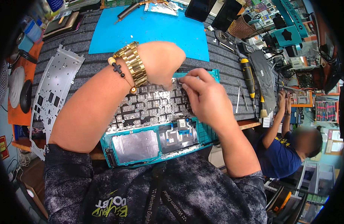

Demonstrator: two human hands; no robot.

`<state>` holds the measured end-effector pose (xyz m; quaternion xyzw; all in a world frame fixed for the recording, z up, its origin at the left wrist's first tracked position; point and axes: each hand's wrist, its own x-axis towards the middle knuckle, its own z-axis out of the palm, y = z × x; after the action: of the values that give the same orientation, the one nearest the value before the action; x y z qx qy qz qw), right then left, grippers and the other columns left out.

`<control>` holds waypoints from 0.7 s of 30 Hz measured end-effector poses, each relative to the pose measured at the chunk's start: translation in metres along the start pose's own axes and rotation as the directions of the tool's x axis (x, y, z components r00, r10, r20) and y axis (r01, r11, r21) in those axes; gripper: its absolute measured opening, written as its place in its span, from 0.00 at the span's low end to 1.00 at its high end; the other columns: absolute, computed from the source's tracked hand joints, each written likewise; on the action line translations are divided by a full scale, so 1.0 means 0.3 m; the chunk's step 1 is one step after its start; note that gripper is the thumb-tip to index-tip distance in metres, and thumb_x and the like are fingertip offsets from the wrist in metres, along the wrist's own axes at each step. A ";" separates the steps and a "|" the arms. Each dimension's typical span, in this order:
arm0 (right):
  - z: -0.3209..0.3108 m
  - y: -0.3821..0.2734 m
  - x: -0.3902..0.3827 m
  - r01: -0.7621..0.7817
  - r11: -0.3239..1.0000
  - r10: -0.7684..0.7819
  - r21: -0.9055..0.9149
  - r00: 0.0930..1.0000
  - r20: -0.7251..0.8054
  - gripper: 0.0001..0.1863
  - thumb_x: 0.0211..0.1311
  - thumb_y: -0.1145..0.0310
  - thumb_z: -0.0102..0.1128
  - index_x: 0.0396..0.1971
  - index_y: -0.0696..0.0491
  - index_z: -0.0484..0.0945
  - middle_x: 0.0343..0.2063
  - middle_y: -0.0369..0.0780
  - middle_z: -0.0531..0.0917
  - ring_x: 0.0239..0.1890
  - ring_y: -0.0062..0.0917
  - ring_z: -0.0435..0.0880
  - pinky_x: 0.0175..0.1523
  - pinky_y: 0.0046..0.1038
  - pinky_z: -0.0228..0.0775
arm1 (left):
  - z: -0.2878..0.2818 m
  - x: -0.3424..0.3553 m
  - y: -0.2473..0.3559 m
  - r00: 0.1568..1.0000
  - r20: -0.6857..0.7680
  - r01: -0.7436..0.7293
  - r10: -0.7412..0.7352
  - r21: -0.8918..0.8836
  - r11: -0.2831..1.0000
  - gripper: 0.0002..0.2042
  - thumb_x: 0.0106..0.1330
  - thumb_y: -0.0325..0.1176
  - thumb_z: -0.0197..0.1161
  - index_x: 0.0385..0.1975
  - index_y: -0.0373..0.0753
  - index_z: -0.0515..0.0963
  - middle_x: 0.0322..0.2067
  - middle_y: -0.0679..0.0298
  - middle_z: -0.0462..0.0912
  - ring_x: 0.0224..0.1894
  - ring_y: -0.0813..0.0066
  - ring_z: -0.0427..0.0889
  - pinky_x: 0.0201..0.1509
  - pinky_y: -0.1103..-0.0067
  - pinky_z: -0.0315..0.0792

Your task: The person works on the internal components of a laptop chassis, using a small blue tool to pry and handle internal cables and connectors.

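A teal laptop top case [213, 138] lies face down at the desk's near edge, close to my body. Set into it is a keyboard [153, 108], its back exposed as rows of clear and black key backings. My left hand [162, 61] reaches over the keyboard's upper part; its fingers are hidden or blurred. On the keyboard's upper right rests my right hand [211, 97], fingers bent and thumb drawn in near the edge. Whatever those fingertips grip is too small to make out. Below the keyboard sits the touchpad's underside [177, 136].
A perforated silver metal plate [59, 80] lies left. Beyond the case is a blue mat [153, 31]. Right of it are a yellow-black screwdriver [247, 78], tweezers [242, 93] and a brush [262, 108]. Another person [286, 149] sits at the right, hands raised.
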<state>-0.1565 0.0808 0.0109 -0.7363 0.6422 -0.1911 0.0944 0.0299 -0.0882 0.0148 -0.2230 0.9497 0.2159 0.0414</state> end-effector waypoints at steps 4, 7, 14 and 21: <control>-0.050 0.033 0.057 0.041 0.992 -0.049 0.116 0.997 0.067 0.08 0.84 0.71 0.76 0.55 0.53 0.98 0.57 0.44 0.93 0.51 0.50 0.97 0.57 0.46 0.90 | 0.000 0.008 -0.017 0.998 0.038 0.042 -0.041 -0.033 0.999 0.33 0.56 0.47 0.98 0.53 0.31 0.91 0.50 0.47 0.98 0.56 0.43 0.97 0.59 0.56 0.91; -0.069 0.034 0.057 0.050 0.997 -0.055 0.052 0.992 0.112 0.10 0.86 0.66 0.75 0.56 0.50 0.98 0.60 0.42 0.93 0.52 0.51 0.97 0.59 0.50 0.89 | 0.005 0.018 -0.018 0.994 0.069 0.083 -0.079 -0.046 0.996 0.35 0.55 0.48 0.98 0.55 0.31 0.90 0.51 0.48 0.98 0.56 0.44 0.97 0.59 0.56 0.91; -0.095 0.039 0.038 0.032 0.996 -0.040 0.079 0.994 0.102 0.09 0.83 0.68 0.77 0.55 0.49 0.98 0.60 0.41 0.93 0.51 0.50 0.97 0.58 0.50 0.89 | 0.003 0.020 -0.015 0.992 0.079 0.103 -0.099 -0.045 0.994 0.35 0.55 0.48 0.98 0.55 0.31 0.89 0.51 0.49 0.97 0.55 0.45 0.97 0.59 0.57 0.90; -0.062 0.045 0.031 0.049 0.996 -0.056 0.076 0.993 0.102 0.09 0.82 0.68 0.78 0.55 0.49 0.98 0.59 0.40 0.93 0.50 0.48 0.97 0.57 0.49 0.90 | -0.001 0.012 -0.013 0.993 0.073 0.096 -0.093 -0.046 0.994 0.34 0.56 0.48 0.97 0.55 0.32 0.90 0.52 0.49 0.97 0.55 0.46 0.97 0.59 0.57 0.91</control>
<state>-0.1753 0.0714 0.0240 -0.7580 0.6093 -0.1784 0.1494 0.0285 -0.0929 0.0128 -0.2610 0.9304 0.2448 0.0796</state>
